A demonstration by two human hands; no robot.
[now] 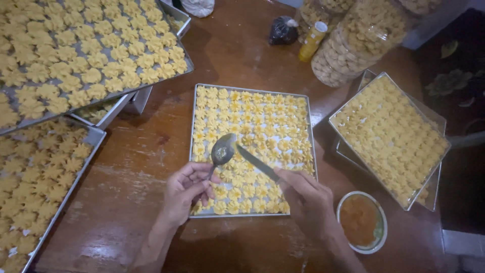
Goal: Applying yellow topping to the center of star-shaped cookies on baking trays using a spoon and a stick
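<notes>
L hand (186, 191) fingers pinch spoon (221, 150) handle; R hand (309, 201) fingers grip knife (257, 164), tip at spoon bowl; both over centre cookie tray (194, 126) on desk (136, 167); bowl (361, 221) near R hand.

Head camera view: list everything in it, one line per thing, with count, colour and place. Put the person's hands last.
Baking trays: about five, metal; one centre, two stacked upper left, one lower left, one tilted right.
Flower-shaped cookies: many, pale yellow, filling every tray.
Spoon: one, silver, over the centre tray.
Knife: one, silver blade, tip toward the spoon bowl.
Bowl: one, pale rim, orange filling, lower right.
Clear jars of cookies: at least two, top right.
Small bottle: one, yellow, top centre.
Tied bag: one, dark, top centre.
Table: one, brown wood.
Left hand: holds the spoon.
Right hand: holds the knife.
</notes>
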